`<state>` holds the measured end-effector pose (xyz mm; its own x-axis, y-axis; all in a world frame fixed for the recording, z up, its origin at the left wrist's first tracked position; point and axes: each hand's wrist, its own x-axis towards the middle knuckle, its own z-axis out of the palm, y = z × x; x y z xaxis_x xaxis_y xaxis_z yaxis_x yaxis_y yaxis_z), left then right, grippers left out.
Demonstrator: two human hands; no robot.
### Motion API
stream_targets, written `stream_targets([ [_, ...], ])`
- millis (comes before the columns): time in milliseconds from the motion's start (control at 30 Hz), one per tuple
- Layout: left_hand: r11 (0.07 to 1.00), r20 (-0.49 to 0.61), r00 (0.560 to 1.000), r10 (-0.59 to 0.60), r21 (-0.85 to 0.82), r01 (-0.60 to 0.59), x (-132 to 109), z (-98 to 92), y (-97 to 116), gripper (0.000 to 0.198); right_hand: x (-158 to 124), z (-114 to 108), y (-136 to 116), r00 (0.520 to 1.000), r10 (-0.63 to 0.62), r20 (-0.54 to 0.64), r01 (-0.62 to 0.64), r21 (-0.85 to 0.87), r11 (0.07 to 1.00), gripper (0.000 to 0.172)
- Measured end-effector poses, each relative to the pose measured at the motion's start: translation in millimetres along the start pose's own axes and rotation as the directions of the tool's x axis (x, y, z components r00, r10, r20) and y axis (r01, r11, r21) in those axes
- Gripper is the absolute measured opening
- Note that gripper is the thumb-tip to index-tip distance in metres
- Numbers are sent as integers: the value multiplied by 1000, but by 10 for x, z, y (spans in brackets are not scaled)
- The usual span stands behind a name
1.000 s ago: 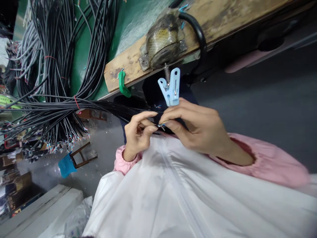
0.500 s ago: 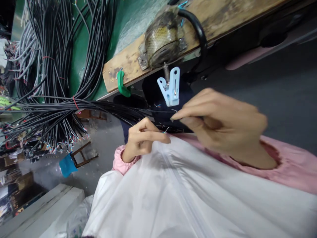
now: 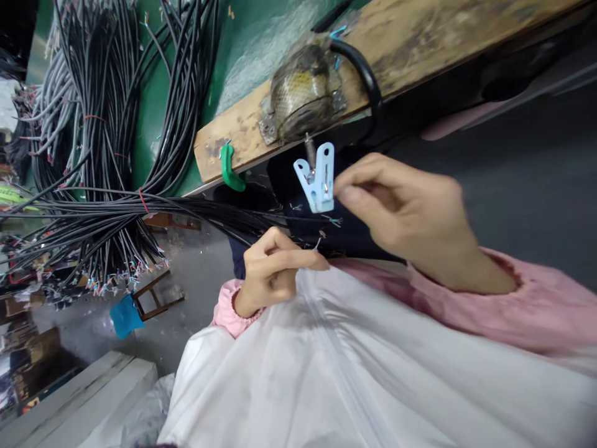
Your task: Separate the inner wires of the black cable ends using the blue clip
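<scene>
My left hand (image 3: pixel 275 267) is closed in a pinch low in front of my apron, with the thin stripped end of a cable (image 3: pixel 318 244) poking up from its fingertips. My right hand (image 3: pixel 410 214) is closed too, thumb and forefinger together right beside a light blue clothespin (image 3: pixel 321 183). Whether it touches the clothespin, or pinches anything small, I cannot make out. The clothespin hangs from the shaft of a small motor (image 3: pixel 303 93) wrapped in clear tape. Behind my left hand runs a bundle of black cables (image 3: pixel 200 211), some ends splayed into coloured wires.
The motor is fixed to a wooden board (image 3: pixel 233 134) along the bench edge, where a green hook-shaped piece (image 3: pixel 229 169) sits. More black cables (image 3: pixel 105 93) lie on the green bench top (image 3: pixel 247 37). A stool with a blue seat (image 3: pixel 125 316) stands on the floor.
My right hand has moved left and slightly up, to the clothespin's side. My left hand stays nearly in place, its cable end now showing more clearly. The view has shifted slightly.
</scene>
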<state>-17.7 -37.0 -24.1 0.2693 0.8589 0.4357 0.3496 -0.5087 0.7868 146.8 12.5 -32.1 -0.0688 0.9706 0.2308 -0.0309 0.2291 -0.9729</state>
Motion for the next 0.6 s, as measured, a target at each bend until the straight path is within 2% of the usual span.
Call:
stream_targets([
  [67,999,-93,995,38,8,-37,68,66,38,36,135,55,8,973,222,58,-229,206,951,48],
  [167,994,-267,958,106,14,-106,195,162,94,30,309,175,-24,913,356,199,-408,449,795,62],
  [233,994,-342,934,107,28,-104,266,214,122,28,373,230,-54,893,386,232,-449,517,729,62],
  [300,995,-372,923,94,50,-82,312,253,138,26,395,248,-81,876,409,255,-480,537,694,60],
  [467,997,-358,931,68,67,-47,351,308,140,26,377,213,-137,840,451,303,-540,561,628,60],
  [600,998,-356,933,49,52,-32,349,325,131,27,347,199,-72,808,472,353,-588,547,596,64],
])
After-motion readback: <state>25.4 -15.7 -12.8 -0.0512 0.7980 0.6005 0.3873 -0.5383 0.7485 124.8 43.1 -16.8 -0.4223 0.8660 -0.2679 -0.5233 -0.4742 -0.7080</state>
